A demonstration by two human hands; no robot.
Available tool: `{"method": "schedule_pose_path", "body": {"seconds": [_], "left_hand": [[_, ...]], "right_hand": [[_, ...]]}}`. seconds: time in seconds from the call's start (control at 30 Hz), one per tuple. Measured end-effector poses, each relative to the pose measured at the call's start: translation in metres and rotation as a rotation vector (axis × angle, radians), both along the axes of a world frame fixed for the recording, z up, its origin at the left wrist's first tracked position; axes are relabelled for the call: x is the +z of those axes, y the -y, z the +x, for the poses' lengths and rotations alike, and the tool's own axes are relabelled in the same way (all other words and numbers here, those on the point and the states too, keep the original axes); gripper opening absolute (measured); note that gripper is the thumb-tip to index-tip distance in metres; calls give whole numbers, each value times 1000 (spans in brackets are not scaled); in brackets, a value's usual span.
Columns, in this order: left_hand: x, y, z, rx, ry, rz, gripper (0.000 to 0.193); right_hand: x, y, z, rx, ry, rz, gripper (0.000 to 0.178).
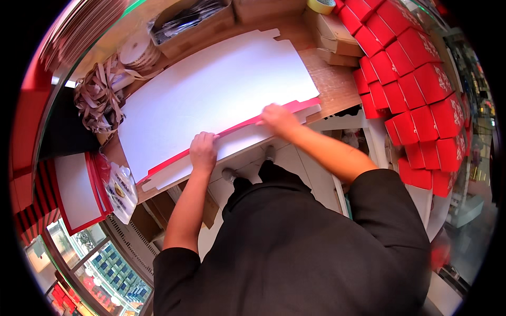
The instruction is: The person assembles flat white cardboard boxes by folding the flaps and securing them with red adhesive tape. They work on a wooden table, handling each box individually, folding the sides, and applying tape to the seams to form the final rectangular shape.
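Note:
A large flat cardboard sheet (pixel 221 84), white with notched ends, lies across the wooden table (pixel 328 84) in front of me. Along its near side a red-edged flap (pixel 237 127) stands partly folded, its strip hanging at the table's front edge. My left hand (pixel 203 152) pinches this flap left of its middle, fingers closed with the thumb along the crease. Farther right, my right hand (pixel 279 121) has its fingers curled over the same flap, slightly blurred. The undersides of both hands' fingers are hidden.
Stacked red boxes (pixel 416 79) rise at the right, beside brown cartons (pixel 337 39) topped by a tape roll (pixel 321 5). Tangled brown ribbon (pixel 100 97) and ribbon spools (pixel 138 52) sit at the left. An open carton (pixel 195 29) stands behind; a plastic bag (pixel 121 192) hangs front left.

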State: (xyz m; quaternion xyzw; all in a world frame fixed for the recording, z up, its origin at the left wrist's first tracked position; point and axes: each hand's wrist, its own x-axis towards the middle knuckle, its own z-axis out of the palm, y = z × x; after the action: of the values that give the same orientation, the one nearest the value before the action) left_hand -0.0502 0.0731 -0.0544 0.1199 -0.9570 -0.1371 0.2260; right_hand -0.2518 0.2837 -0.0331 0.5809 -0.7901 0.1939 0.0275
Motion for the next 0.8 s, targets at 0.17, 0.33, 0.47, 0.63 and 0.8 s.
{"method": "schedule_pose_path", "body": {"seconds": [0.17, 0.33, 0.47, 0.63, 0.8], "left_hand": [[6, -4, -6, 52, 29, -23, 13], [5, -7, -3, 83, 22, 10, 16], [4, -7, -11, 136, 69, -7, 17], [-1, -25, -15, 223, 44, 75, 20], [14, -15, 6, 153, -52, 134, 27]], "right_hand": [[-6, -39, -42, -74, 83, -82, 29], [3, -46, -58, -87, 148, -20, 32], [1, -35, -58, -166, 95, 141, 29], [11, 6, -5, -16, 34, 60, 22], [-14, 44, 27, 36, 123, -60, 18]]}}
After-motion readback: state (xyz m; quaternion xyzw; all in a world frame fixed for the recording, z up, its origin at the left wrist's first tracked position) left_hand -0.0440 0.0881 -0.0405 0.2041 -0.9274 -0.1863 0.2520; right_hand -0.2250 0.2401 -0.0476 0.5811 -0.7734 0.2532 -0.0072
